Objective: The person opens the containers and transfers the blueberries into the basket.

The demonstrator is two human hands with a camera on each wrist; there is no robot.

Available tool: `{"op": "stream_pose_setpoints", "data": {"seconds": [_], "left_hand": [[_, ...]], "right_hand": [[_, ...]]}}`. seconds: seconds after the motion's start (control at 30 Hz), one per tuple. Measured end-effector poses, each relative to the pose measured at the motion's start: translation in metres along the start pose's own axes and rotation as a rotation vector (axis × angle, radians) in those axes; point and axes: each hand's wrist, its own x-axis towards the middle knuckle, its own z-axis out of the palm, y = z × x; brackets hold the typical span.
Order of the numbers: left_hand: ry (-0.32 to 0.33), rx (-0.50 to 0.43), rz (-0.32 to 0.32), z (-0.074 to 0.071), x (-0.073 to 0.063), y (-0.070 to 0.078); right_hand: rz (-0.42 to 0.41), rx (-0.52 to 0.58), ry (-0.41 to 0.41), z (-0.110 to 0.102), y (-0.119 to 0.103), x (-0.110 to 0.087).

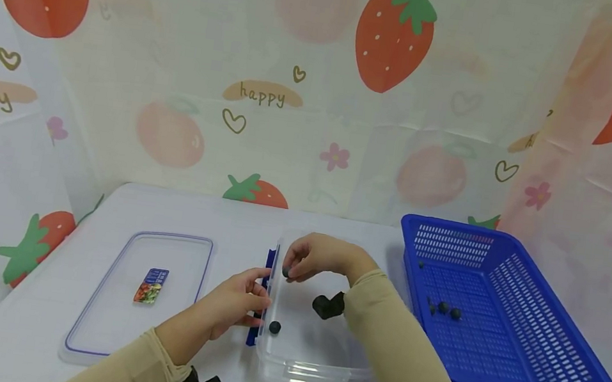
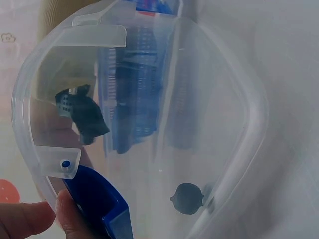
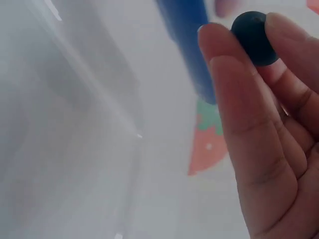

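Note:
My right hand point(image 1: 326, 258) pinches a dark round blueberry point(image 3: 255, 39) between thumb and fingertips, above the left inner side of a clear plastic box point(image 1: 317, 368). Another blueberry point(image 1: 274, 327) lies inside the box near its front left corner; through the wall it also shows in the left wrist view. At the box's left side, my left hand point(image 1: 230, 303) holds the wall beside the blue latch point(image 2: 97, 199), with fingertips close to the rim. Part of the box is hidden under the right hand and forearm.
On the right stands a blue slotted basket point(image 1: 491, 370) with several dark berries point(image 1: 455, 314) inside. A clear lid point(image 1: 93, 311) with a blue seal and a colourful label point(image 1: 151, 285) lies left of the box. A strawberry-patterned curtain point(image 1: 311, 153) surrounds the white table point(image 1: 244, 221).

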Motion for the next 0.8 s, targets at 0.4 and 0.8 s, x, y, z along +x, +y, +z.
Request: {"op": "stream_pose_setpoints", "data": {"seconds": [0.4,0.8], "left_hand": [[-0.006,0.001,0.014,-0.001,0.000,0.000],[-0.013,0.010,0.018,-0.001,0.000,-0.001]], "right_hand": [[-0.060,-0.088,0.116,-0.039,-0.018,-0.039],[-0.119,-0.033,0.258,-0.079,-0.003,-0.102]]}}
